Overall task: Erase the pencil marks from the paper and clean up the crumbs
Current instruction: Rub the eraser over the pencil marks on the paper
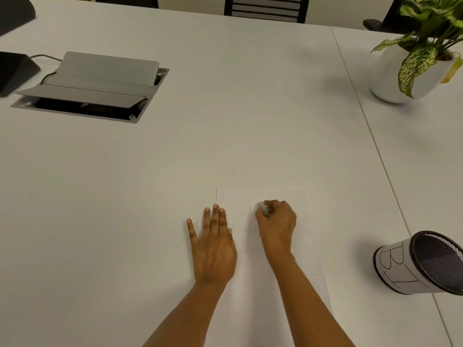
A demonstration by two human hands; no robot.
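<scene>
- While the right hand (276,222) pinches the eraser (263,208) on the paper (265,284) at the bench's (225,121) 6 o'clock, the left hand (213,244) lies flat on its 9 o'clock edge.
- Faint pencil marks (244,210) sit at the eraser's 9 o'clock.
- It seems best to rub softly and hold the paper down.

Faint pencil marks (244,210) beside the mostly hidden eraser (263,207) are unreadable.
</scene>
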